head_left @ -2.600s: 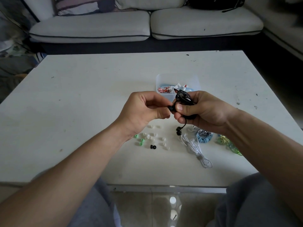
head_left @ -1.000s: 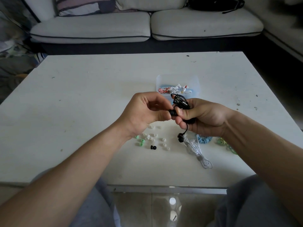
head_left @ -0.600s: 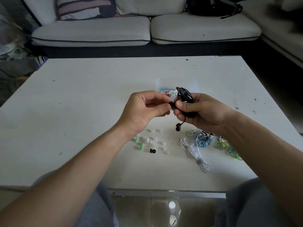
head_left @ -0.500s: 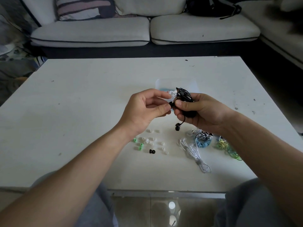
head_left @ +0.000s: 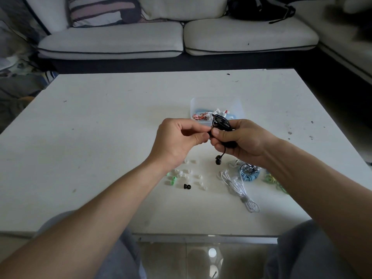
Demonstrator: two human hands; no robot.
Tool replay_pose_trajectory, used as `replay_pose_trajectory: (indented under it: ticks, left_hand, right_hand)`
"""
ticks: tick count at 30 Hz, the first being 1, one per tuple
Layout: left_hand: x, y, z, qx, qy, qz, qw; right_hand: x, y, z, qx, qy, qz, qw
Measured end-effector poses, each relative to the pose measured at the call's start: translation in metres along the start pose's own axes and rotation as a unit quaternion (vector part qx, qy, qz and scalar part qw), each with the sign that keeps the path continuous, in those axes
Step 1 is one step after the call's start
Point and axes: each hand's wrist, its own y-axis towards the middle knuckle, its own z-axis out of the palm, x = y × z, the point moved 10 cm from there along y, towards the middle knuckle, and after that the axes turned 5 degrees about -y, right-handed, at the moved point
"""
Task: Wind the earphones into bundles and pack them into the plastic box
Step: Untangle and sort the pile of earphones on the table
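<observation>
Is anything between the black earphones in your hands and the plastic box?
Nothing visible. The black earphones, gripped by the right hand and pinched by the left hand, are held just in front of the plastic box. No lid shows on it; wound bundles lie inside.

Left forearm point(head_left: 112, 198): bare along all that shows, from the wrist over the table point(head_left: 90, 137) to the picture's edge on the table's near side.
Right forearm point(head_left: 314, 178): bare likewise, from the wrist over the table to the picture's edge beyond the table's near right corner.
Left hand point(head_left: 177, 139): bare, its back showing.
Right hand point(head_left: 243, 139): bare; the thumbnail is short and plain.
Trousers point(head_left: 302, 252): plain grey soft cloth on both legs, showing below the table's near edge, one leg toward each near corner of the table.
</observation>
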Motion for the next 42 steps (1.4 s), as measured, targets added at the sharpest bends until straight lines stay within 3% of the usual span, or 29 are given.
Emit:
replay_pose_trajectory:
  ticks: [9, 17, 21, 23, 25, 32, 37, 42]
  left_hand:
    - [-0.008, 0.003, 0.003, 0.033, 0.036, 0.011, 0.999]
    - [0.006, 0.0, 0.004, 0.023, -0.101, -0.045, 0.994]
    - [0.031, -0.008, 0.012, 0.03, -0.09, -0.159, 0.983]
    - [0.049, -0.023, 0.032, 0.093, -0.135, -0.257, 0.952]
    - [0.054, -0.034, 0.051, 0.141, -0.195, -0.303, 0.922]
    - [0.054, -0.018, 0.03, 0.039, -0.216, -0.263, 0.939]
    - [0.051, -0.013, 0.02, 0.019, -0.211, -0.228, 0.95]
    - [0.053, -0.011, 0.019, 0.011, -0.258, -0.229, 0.939]
  right_hand:
    - [-0.002, -0.002, 0.004, 0.025, 0.013, 0.01, 1.0]
    - [0.001, 0.001, 0.004, 0.038, 0.062, -0.003, 0.997]
    - [0.008, 0.005, 0.001, 0.024, 0.141, -0.029, 0.989]
    - [0.011, 0.007, 0.004, 0.035, 0.157, -0.042, 0.986]
    - [0.012, 0.008, 0.009, 0.055, 0.154, -0.051, 0.985]
    - [0.004, 0.014, -0.005, 0.007, 0.197, -0.042, 0.98]
    - [0.001, 0.016, -0.008, -0.021, 0.19, -0.036, 0.981]
    - [0.001, 0.018, -0.011, -0.038, 0.206, -0.048, 0.977]
